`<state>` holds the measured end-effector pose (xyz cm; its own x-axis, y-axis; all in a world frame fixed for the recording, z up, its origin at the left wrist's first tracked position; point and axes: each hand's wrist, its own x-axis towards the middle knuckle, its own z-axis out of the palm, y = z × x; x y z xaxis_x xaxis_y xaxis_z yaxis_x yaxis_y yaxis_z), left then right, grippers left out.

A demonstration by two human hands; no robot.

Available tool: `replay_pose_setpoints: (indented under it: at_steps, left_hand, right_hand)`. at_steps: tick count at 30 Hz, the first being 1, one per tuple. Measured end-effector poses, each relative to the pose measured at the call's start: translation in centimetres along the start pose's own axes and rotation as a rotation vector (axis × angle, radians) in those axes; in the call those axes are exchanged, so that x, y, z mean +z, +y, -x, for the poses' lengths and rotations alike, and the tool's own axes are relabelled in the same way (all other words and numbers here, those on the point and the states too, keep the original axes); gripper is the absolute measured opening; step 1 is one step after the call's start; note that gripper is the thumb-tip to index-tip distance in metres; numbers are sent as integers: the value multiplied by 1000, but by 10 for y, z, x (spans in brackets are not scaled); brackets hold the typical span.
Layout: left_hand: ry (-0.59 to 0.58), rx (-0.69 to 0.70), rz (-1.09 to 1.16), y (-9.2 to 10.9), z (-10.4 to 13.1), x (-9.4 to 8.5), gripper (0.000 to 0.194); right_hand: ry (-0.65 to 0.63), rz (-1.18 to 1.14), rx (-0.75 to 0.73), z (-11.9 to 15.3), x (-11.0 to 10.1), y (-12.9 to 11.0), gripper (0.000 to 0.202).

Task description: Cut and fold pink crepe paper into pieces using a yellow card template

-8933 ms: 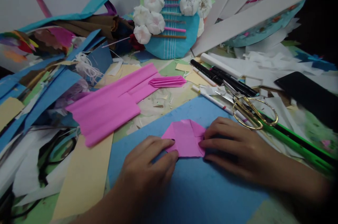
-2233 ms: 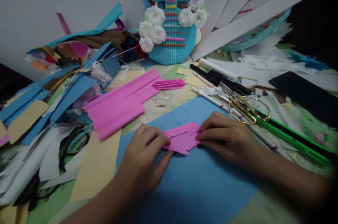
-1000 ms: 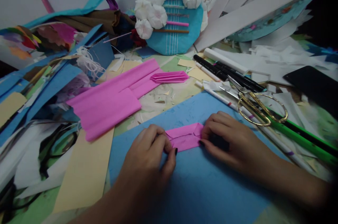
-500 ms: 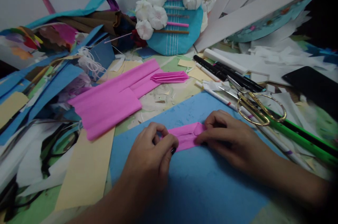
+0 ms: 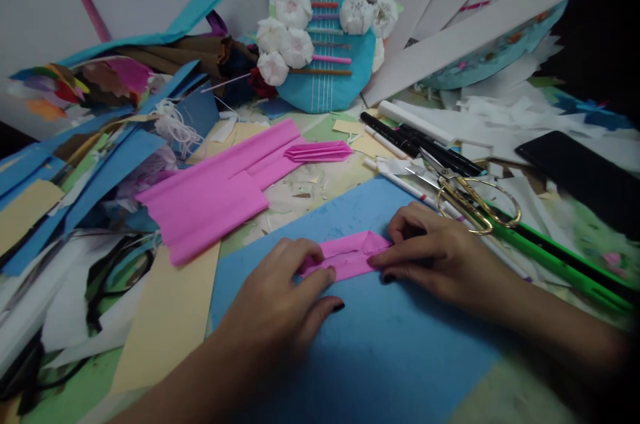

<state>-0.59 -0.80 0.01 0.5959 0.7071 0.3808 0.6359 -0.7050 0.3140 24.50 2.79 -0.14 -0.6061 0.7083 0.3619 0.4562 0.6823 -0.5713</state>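
A small folded strip of pink crepe paper (image 5: 345, 257) lies on a blue sheet (image 5: 390, 337), its long edges turned in to the middle and its right end folded to a point. My left hand (image 5: 285, 291) has its fingers curled over the left end, thumb and forefinger pressing the strip. My right hand (image 5: 430, 244) pinches the pointed right end between thumb and forefinger. Beyond them rest a larger piece of pink crepe paper (image 5: 200, 211) and a folded pink paper piece (image 5: 320, 151).
Gold-handled scissors (image 5: 467, 194), black pens (image 5: 395, 137) and a green cutter (image 5: 565, 261) lie to the right, near a black phone-like slab (image 5: 580, 171). A blue paper guitar (image 5: 327, 87) with white flowers stands at the back. Blue paper scraps (image 5: 110, 177) pile up on the left.
My left thumb has spread lower, away from the strip, and the fingers have loosened slightly. More of the folded point shows beside my right fingers. The camera view has shifted a little.
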Motion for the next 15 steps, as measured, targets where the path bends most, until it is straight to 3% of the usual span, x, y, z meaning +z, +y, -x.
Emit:
replay_pose_setpoints:
  at_steps: [10, 12, 15]
  left_hand:
    - [-3, 134, -65, -8, -4, -6, 10]
    - [8, 124, -67, -8, -4, -6, 9]
    - [-6, -14, 38, -12, -8, -5, 10]
  right_hand:
    - [32, 116, -217, -7, 4, -7, 12]
    - [6, 109, -192, -7, 3, -8, 14]
    - [-15, 63, -87, -8, 3, -8, 16]
